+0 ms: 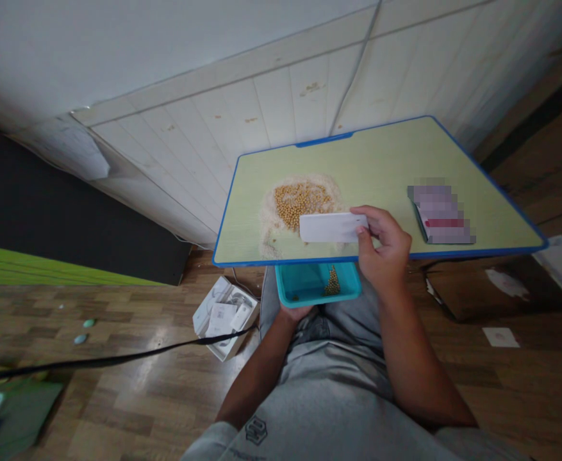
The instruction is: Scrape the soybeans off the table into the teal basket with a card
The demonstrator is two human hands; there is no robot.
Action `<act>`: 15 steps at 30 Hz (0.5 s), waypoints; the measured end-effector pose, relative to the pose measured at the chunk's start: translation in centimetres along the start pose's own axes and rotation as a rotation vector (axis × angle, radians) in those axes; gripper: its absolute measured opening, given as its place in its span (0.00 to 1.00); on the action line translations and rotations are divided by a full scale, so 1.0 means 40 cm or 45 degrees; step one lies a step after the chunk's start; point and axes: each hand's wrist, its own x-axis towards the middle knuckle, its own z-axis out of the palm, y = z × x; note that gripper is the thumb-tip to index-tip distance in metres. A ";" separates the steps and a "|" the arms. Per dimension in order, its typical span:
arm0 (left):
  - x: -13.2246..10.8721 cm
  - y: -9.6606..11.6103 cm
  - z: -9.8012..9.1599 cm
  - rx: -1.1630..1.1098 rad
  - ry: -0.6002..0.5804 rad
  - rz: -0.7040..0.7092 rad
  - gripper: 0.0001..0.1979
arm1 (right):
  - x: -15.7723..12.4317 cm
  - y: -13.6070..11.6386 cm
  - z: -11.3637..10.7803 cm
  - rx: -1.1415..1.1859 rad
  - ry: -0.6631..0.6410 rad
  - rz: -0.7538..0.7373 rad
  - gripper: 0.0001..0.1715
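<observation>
A heap of round golden-yellow beans (pixel 294 203), which look like soybeans, lies on the table in a ring of fine whitish grains (pixel 268 221). My right hand (pixel 385 246) pinches one end of a flat white card-like piece (pixel 326 228) between thumb and fingers. The piece's far end reaches over the near side of the heap. Below the table's front edge, a turquoise plastic tray (pixel 316 301) sits over my lap with some beans (pixel 332 282) inside, mostly toward its right. My left hand (pixel 297 312) holds that tray from beneath, its fingers mostly hidden.
The light green table (pixel 381 150) has a blue rim and stands by a white panelled wall. A blurred-out flat item (pixel 441 214) lies at its right. On the floor are an opened white box (pixel 227 320), a brown carton (pixel 477 288) and a black strap (pixel 165 351).
</observation>
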 end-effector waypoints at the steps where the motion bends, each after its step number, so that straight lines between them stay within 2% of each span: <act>1: 0.000 -0.001 0.000 -0.001 -0.004 0.013 0.37 | 0.000 0.000 -0.001 0.001 0.012 0.001 0.15; 6: -0.006 -0.001 -0.005 0.014 0.010 0.034 0.37 | 0.004 0.000 -0.004 -0.037 0.097 0.007 0.14; 10: -0.013 0.003 0.001 0.034 0.046 0.034 0.36 | 0.004 0.003 -0.006 -0.056 0.073 0.001 0.14; 15: -0.012 0.002 0.018 0.083 0.003 0.079 0.34 | -0.001 0.007 -0.001 -0.031 0.039 0.002 0.14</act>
